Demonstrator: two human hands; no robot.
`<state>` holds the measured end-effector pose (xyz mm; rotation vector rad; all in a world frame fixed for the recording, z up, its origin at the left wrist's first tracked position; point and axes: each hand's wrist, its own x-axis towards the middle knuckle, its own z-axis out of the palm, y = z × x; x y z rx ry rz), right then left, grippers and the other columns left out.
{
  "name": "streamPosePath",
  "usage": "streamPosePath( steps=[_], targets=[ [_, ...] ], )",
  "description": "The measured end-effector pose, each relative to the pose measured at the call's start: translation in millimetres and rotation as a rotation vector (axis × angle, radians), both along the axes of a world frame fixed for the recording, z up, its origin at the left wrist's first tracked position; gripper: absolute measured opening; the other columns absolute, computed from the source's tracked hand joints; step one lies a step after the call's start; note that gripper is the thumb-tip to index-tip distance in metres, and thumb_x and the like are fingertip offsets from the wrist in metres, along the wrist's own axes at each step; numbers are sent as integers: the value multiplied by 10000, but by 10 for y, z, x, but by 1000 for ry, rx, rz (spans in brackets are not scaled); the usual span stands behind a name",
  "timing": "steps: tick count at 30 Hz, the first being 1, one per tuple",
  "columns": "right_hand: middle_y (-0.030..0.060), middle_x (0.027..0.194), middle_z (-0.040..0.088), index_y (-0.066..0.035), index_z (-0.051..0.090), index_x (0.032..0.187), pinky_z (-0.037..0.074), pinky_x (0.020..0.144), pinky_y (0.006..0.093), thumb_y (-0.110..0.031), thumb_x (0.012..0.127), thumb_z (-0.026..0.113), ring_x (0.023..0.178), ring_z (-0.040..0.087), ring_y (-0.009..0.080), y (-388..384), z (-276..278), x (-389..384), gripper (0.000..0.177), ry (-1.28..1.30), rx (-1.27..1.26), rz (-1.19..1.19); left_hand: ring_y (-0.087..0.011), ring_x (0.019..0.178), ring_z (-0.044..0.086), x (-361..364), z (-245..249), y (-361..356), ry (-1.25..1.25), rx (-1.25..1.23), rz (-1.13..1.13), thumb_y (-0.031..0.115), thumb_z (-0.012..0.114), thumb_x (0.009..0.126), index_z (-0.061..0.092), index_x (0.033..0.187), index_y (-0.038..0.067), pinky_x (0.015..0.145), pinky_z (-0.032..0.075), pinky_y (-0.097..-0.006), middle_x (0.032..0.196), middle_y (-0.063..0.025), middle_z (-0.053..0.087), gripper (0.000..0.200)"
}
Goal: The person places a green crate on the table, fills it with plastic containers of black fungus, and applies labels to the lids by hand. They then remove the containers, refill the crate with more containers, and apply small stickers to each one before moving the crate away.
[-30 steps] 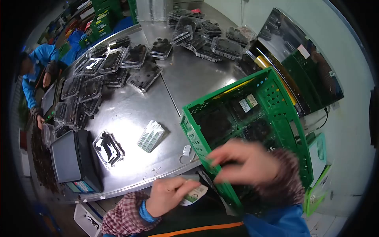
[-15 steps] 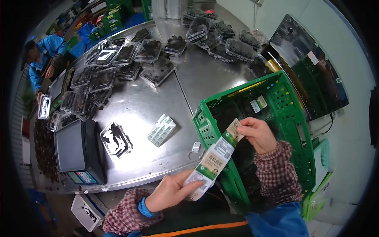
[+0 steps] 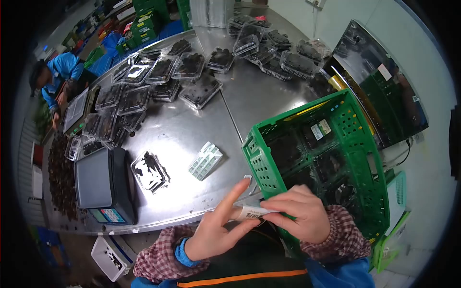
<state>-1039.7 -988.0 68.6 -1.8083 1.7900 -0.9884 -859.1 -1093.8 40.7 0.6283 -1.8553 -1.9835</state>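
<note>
Low in the head view, my right hand (image 3: 300,214) pinches one end of a label strip (image 3: 249,212), now partly rolled or folded. My left hand (image 3: 223,225) is at the strip's other end, its index finger raised and its thumb stretched toward the strip. The right hand is over the near left edge of a green crate (image 3: 269,168), which holds several clear packs of dark produce (image 3: 329,165). Two labels (image 3: 321,129) show on one pack. A folded stack of green-and-white labels (image 3: 205,161) stands on the metal table, beyond my hands.
A scale (image 3: 98,180) and one clear pack (image 3: 149,172) are at the left. More packs (image 3: 189,66) are piled across the metal table (image 3: 235,103). A screen (image 3: 379,81) stands at the right. A co-worker (image 3: 62,72) in blue is at the far left.
The strip, stretched out before, is now bunched between my hands. My right hand has come down and left, and my left index finger has lifted. The co-worker's shiny pack is out of sight.
</note>
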Motion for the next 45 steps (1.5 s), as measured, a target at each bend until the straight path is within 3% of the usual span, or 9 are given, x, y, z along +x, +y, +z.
streamPosePath(
  steps=[9,11,17,19,21,22,25,39,45],
  targets=[
    [101,586,582,37,617,956,325,370,200,-128,844,591,422,485,105,273,-218,-325,201,-1392,844,-302,-158,806,644,113,-192,-53,-257,-67,-463,189,633,850,279,1390,58,759,480,-265,938,-161,658,659],
    [120,668,601,29,581,896,377,382,205,-158,852,569,483,542,137,384,-249,-653,192,-1469,352,-522,-207,894,634,198,-58,-112,-441,-100,-488,160,583,881,238,1403,47,788,476,-285,1150,-226,565,636],
    [128,1065,616,25,632,1028,497,765,279,-79,836,628,907,604,203,-127,-1579,-864,218,-144,-456,-836,-285,964,620,-207,1201,-124,471,474,174,-34,570,804,235,1361,-30,909,443,-375,1108,-279,563,650],
    [101,1103,601,-80,674,939,455,774,344,-69,754,663,890,540,303,-254,-2141,-883,185,280,-337,-628,-255,527,638,-140,1238,-226,736,300,29,0,391,875,202,1386,29,413,550,-278,1247,-340,403,546],
    [79,1205,535,-132,638,1043,389,895,358,-160,706,706,999,485,326,-191,-2146,-743,345,338,-4,-512,-267,623,657,-170,1363,-383,297,-255,-237,60,483,858,280,1340,7,475,574,-318,1120,-353,494,525],
    [91,1215,524,-111,616,1074,369,922,364,-165,713,697,1016,484,318,-153,-1955,-708,374,316,10,-592,-282,741,662,-164,1406,-38,51,-127,191,111,573,822,381,1269,-28,539,586,-365,1023,-311,563,506],
    [130,1191,530,-30,551,1153,356,951,360,-136,739,662,1057,491,274,77,-1140,-756,441,-140,-213,-621,-245,1087,555,64,1080,-380,7,-193,-412,-59,479,856,464,1244,-35,930,418,-303,1219,-221,519,389],
    [44,844,612,-78,650,930,466,783,336,-95,736,669,758,592,208,411,445,83,196,210,-110,-111,-231,450,539,-92,71,43,94,-490,-249,194,675,809,603,678,7,436,409,-298,552,-106,541,239],
    [80,792,630,43,576,922,488,604,236,-111,774,664,676,596,112,675,-740,-931,231,-725,302,-673,-101,755,615,132,-350,115,-105,134,-187,82,605,857,363,1344,6,668,486,-239,890,-102,661,549]
  ],
)
